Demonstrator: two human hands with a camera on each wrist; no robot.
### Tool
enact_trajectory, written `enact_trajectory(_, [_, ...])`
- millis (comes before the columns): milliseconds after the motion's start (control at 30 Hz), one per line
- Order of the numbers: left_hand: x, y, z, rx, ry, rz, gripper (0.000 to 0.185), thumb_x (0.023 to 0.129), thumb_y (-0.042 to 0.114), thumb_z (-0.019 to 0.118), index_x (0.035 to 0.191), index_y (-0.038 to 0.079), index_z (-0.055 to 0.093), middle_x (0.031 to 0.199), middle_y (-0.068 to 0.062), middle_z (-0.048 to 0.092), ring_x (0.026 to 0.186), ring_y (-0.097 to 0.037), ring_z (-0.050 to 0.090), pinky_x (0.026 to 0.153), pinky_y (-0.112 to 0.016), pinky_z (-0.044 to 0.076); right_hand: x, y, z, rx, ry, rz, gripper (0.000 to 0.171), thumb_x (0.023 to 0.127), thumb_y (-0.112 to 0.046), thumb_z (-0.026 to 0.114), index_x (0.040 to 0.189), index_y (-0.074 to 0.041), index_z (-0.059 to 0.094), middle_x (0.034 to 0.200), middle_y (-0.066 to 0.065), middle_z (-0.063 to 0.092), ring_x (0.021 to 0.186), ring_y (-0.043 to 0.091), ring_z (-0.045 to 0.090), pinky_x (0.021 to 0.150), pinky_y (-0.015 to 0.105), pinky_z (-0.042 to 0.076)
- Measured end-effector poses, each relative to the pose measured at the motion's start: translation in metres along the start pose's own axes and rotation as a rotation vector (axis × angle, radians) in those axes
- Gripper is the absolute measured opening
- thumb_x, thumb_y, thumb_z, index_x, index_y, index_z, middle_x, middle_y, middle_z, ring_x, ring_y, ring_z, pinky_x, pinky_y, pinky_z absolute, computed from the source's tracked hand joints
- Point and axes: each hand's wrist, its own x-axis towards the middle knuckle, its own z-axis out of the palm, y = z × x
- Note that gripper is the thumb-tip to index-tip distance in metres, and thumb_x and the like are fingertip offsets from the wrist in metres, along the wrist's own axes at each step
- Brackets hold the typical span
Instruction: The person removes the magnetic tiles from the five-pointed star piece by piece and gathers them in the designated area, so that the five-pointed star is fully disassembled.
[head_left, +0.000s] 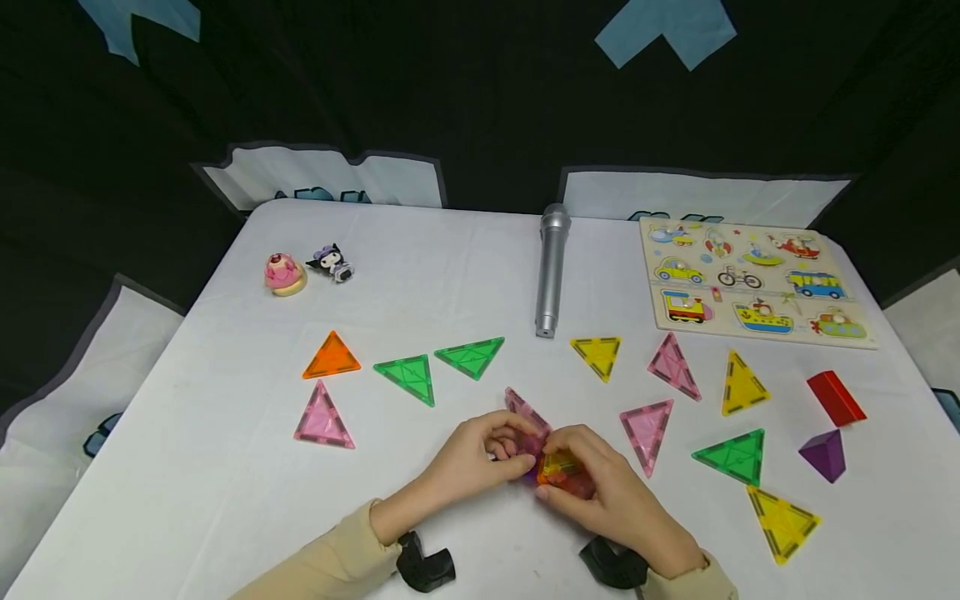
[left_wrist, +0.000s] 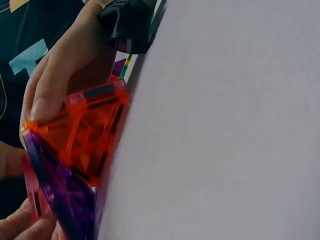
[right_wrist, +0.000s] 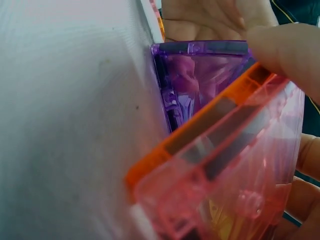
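Near the front of the table, my left hand [head_left: 480,454] pinches a purple triangular magnetic tile [left_wrist: 67,192] and a pink tile [left_wrist: 35,192] by their edges. Close beside it, my right hand [head_left: 611,487] grips an orange triangular tile [left_wrist: 82,135] with a pink-red tile [right_wrist: 220,160] against its side. The purple and orange tiles stand upright on the table, edge to edge. A bit of yellow tile [head_left: 561,461] shows between the right fingers. Another pink tile [head_left: 525,408] sticks out behind the left fingers. Hands hide how the cluster joins on the inside.
Loose tiles lie around: orange [head_left: 332,357], pink [head_left: 324,418], green [head_left: 408,377], yellow [head_left: 598,357] and several more rightward. A red block [head_left: 836,397] and purple block [head_left: 824,455] sit far right. Behind are a microphone [head_left: 552,271], a vehicle puzzle board [head_left: 720,292] and two figurines [head_left: 285,275].
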Motion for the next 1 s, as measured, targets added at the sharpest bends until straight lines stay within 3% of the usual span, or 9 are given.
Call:
enact_trajectory(100, [-0.001, -0.004, -0.006, -0.12, -0.005, -0.001, 0.028, 0.077, -0.004, 0.063, 0.105, -0.002, 0.057, 0.072, 0.0, 0.049, 0.06, -0.005, 0.042, 0.052, -0.014, 0.036, 0.0, -0.001, 0.0, 0.006, -0.012, 0.034, 0.036, 0.08, -0.033, 0.07, 0.107, -0.019, 0.052, 0.11, -0.007, 0.051, 0.095, 0.007, 0.05, 0.078, 0.026, 0.047])
enact_trajectory(200, [-0.007, -0.003, -0.017, -0.133, 0.018, 0.011, 0.031, 0.076, -0.008, 0.06, 0.106, -0.004, 0.054, 0.074, -0.003, 0.05, 0.064, -0.006, 0.044, 0.055, -0.015, 0.04, 0.001, -0.002, 0.001, 0.004, -0.006, 0.045, 0.035, 0.079, -0.034, 0.07, 0.106, -0.02, 0.053, 0.11, -0.009, 0.051, 0.094, 0.006, 0.05, 0.076, 0.027, 0.047])
enact_trajectory(367, [-0.033, 0.007, -0.051, 0.046, 0.03, -0.026, 0.03, 0.076, -0.006, 0.06, 0.106, 0.001, 0.055, 0.077, -0.003, 0.051, 0.064, -0.009, 0.045, 0.057, -0.019, 0.042, 0.0, -0.003, 0.002, -0.009, 0.014, 0.036, 0.034, 0.079, -0.032, 0.071, 0.106, -0.021, 0.053, 0.11, -0.011, 0.051, 0.092, 0.006, 0.05, 0.075, 0.027, 0.048])
enact_trajectory(500, [-0.062, 0.009, -0.078, 0.191, -0.031, -0.108, 0.024, 0.08, 0.001, 0.061, 0.103, 0.005, 0.055, 0.078, -0.001, 0.051, 0.062, -0.008, 0.045, 0.054, -0.021, 0.041, 0.0, -0.003, 0.0, -0.003, 0.017, 0.036, 0.035, 0.079, -0.031, 0.071, 0.106, -0.02, 0.053, 0.109, -0.011, 0.051, 0.091, 0.006, 0.05, 0.075, 0.026, 0.048])
enact_trajectory(600, [-0.078, 0.007, -0.09, 0.249, -0.081, -0.17, 0.019, 0.084, 0.004, 0.06, 0.102, 0.006, 0.054, 0.077, 0.0, 0.049, 0.059, -0.006, 0.044, 0.054, -0.021, 0.041, -0.001, -0.003, -0.001, 0.008, 0.017, 0.039, 0.035, 0.079, -0.031, 0.071, 0.107, -0.02, 0.054, 0.109, -0.011, 0.051, 0.091, 0.006, 0.05, 0.076, 0.026, 0.047])
enact_trajectory(733, [-0.088, 0.009, -0.095, 0.387, -0.092, -0.221, 0.016, 0.087, 0.015, 0.06, 0.102, 0.011, 0.055, 0.067, 0.005, 0.047, 0.05, -0.002, 0.039, 0.048, -0.021, 0.036, -0.002, -0.002, -0.002, 0.024, 0.009, 0.057, 0.035, 0.079, -0.032, 0.071, 0.107, -0.021, 0.053, 0.11, -0.012, 0.05, 0.093, 0.006, 0.05, 0.077, 0.026, 0.047])
enact_trajectory(833, [-0.086, 0.017, -0.093, 0.502, -0.085, -0.248, 0.019, 0.087, 0.026, 0.06, 0.102, 0.014, 0.056, 0.058, 0.01, 0.046, 0.046, -0.003, 0.036, 0.044, -0.021, 0.031, -0.003, -0.002, -0.002, 0.036, 0.006, 0.057, 0.036, 0.079, -0.032, 0.071, 0.108, -0.021, 0.053, 0.11, -0.011, 0.051, 0.093, 0.007, 0.05, 0.077, 0.026, 0.047])
enact_trajectory(900, [-0.079, 0.023, -0.087, 0.515, -0.107, -0.243, 0.025, 0.089, 0.03, 0.057, 0.107, 0.013, 0.054, 0.057, 0.011, 0.048, 0.046, -0.003, 0.039, 0.044, -0.021, 0.032, -0.002, -0.001, -0.002, 0.041, 0.004, 0.053, 0.036, 0.079, -0.031, 0.071, 0.108, -0.02, 0.054, 0.11, -0.011, 0.051, 0.094, 0.007, 0.05, 0.077, 0.026, 0.047])
enact_trajectory(1000, [-0.062, 0.026, -0.069, 0.383, -0.19, -0.227, 0.033, 0.094, 0.031, 0.05, 0.119, 0.009, 0.048, 0.064, 0.009, 0.057, 0.046, -0.008, 0.047, 0.047, -0.023, 0.038, -0.002, -0.001, -0.001, 0.045, -0.003, 0.054, 0.036, 0.079, -0.032, 0.071, 0.108, -0.02, 0.053, 0.111, -0.01, 0.051, 0.095, 0.007, 0.05, 0.078, 0.026, 0.047])
